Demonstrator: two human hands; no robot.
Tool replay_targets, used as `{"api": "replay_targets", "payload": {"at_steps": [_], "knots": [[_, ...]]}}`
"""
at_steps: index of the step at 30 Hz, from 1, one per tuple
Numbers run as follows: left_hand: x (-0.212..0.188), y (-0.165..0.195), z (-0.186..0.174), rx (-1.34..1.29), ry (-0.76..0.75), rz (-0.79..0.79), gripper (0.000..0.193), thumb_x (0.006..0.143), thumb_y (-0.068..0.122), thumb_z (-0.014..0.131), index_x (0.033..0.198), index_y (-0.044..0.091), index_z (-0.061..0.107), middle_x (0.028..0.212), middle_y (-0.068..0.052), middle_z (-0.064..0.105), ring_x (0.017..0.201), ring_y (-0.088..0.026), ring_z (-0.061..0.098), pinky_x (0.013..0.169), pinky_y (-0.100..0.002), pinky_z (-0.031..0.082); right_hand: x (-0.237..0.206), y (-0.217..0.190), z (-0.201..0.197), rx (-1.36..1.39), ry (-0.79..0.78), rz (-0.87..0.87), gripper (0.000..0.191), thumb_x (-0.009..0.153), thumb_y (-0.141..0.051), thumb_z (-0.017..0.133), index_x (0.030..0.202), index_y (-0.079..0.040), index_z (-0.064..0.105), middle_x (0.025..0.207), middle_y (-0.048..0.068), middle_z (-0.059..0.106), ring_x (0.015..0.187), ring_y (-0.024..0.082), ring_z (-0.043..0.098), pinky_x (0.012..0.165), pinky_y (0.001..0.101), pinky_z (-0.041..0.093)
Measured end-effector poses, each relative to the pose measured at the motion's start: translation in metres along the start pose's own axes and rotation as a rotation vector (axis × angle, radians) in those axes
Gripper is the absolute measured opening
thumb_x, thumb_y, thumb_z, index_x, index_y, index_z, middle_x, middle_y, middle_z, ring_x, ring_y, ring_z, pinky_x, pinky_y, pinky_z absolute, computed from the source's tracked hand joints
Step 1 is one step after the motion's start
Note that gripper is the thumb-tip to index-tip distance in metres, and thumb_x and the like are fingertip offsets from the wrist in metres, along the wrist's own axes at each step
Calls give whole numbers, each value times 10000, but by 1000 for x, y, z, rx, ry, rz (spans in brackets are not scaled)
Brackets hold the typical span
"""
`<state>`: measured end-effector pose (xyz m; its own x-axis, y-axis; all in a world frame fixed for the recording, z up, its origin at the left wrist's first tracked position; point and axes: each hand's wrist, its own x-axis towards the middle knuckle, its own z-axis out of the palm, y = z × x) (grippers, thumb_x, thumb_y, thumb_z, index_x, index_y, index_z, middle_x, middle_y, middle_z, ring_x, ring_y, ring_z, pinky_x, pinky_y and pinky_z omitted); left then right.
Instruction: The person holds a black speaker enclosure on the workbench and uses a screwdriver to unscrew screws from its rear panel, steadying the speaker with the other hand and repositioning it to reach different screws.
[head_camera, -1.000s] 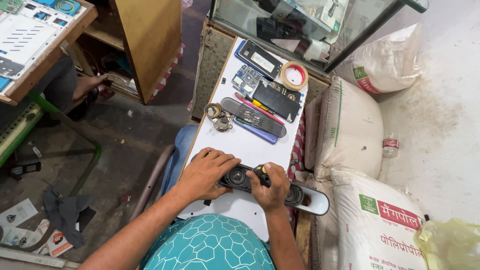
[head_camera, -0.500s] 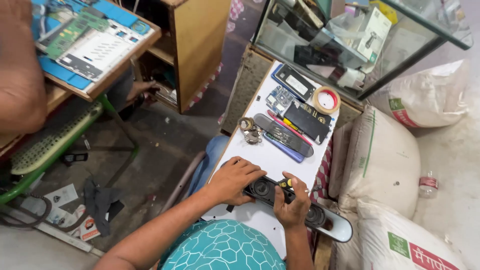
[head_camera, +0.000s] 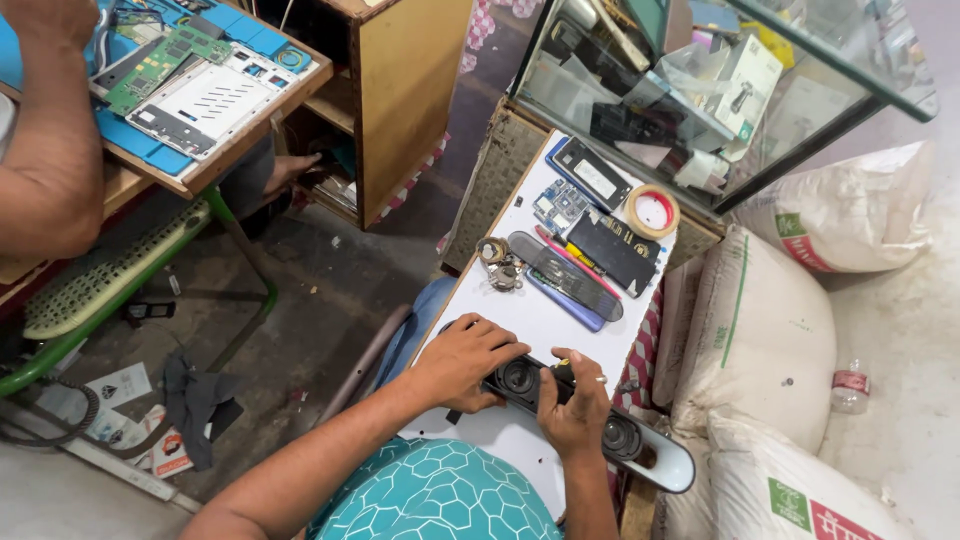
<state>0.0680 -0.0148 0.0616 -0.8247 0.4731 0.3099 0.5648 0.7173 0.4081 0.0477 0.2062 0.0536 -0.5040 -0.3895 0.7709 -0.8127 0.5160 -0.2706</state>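
Note:
A long black speaker bar with round drivers lies across the near end of a white board. My left hand grips its left part, fingers curled over the top. My right hand, a ring on one finger, clasps the middle of the bar. Farther along the board lie a dark remote, a pink pen and a blue pen, a circuit board, a black rectangular part, a phone-like device, a tape roll and a bunch of keys.
Filled white sacks are stacked on the right. A glass display case stands beyond the board. A wooden cabinet is at the top. At the left, another person's arm rests by a bench with an opened device.
The view has swung left and down, showing more of the left bench and the other person's arm. Both hands stay on the speaker bar.

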Motion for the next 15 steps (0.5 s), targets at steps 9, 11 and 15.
{"api": "replay_targets", "payload": {"at_steps": [9,11,15], "knots": [[0,12,-10,41,8,0,841,650,452,887,1351,98,587,1265,-100,622,1220,-294,541,1082,-466,346,-11,2,-2,-15,-11,83,766,863,19,762,1463,-175,327,1057,112,748,910,278,764,754,379,611],[-1,14,-13,42,18,9,832,668,465,881,1354,100,586,1258,-107,624,1209,-301,546,1081,-465,352,-14,2,-2,-69,-2,96,765,856,-9,797,1446,-175,340,1025,98,756,859,262,766,713,363,607],[-1,18,-14,39,1,-23,898,637,442,878,1395,84,555,1217,-95,631,1189,-278,562,1077,-446,360,-15,2,-5,-81,39,119,754,856,-51,828,1439,-149,361,993,94,755,845,254,780,712,349,623]]}}
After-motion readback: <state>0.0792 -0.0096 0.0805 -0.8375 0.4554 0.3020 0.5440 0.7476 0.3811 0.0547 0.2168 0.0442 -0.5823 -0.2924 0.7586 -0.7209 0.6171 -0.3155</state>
